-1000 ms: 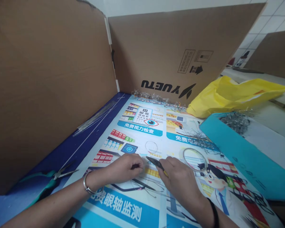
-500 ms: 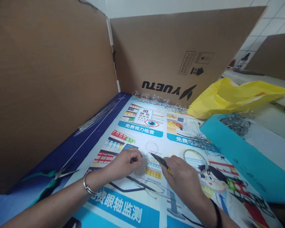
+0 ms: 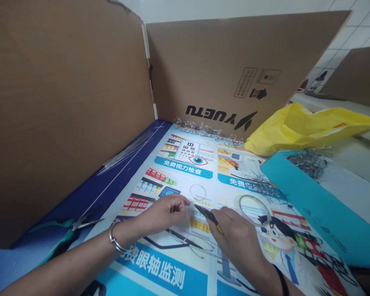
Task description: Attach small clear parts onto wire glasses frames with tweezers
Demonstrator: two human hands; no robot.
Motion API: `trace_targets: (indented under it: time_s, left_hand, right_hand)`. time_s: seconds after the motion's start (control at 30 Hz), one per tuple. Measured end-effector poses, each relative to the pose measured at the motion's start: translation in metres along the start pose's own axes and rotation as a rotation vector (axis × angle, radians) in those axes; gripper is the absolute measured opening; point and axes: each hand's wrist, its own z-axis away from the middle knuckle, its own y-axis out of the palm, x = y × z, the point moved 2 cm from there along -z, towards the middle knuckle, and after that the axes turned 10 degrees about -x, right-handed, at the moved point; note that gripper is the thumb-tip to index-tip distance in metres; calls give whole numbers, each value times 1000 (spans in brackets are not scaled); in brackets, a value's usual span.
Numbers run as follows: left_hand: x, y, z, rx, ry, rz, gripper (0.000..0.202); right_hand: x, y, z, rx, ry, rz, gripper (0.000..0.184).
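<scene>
the right hand (image 3: 237, 234) grasps black-jawed needle-nose pliers (image 3: 207, 213), whose tips point at the left hand (image 3: 169, 210), just beside its fingertips. that left hand is curled, thumb against forefinger; anything pinched there is too fine to tell. just beyond the pliers lies a thin wire ring (image 3: 205, 192); to their right, a larger wire coil (image 3: 240, 205); well to their left, teal-handled pliers (image 3: 75, 225) with parted jaws.

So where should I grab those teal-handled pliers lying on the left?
Probably by the teal handles, coming from the near left. The pliers lie with their handles spread toward that side, while the pointed metal jaws face the other way, to the right.
</scene>
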Motion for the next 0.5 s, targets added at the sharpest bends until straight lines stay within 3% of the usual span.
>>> trace_targets:
  time_s: [0.23, 0.5]
  left_hand:
    - [0, 7, 2, 103, 11, 23, 10]
    - [-5, 7, 3, 97, 13, -30, 11]
  right_hand:
    - [0, 0, 0, -21, 23, -43, 23]
    - [2, 0, -1, -36, -18, -5, 25]
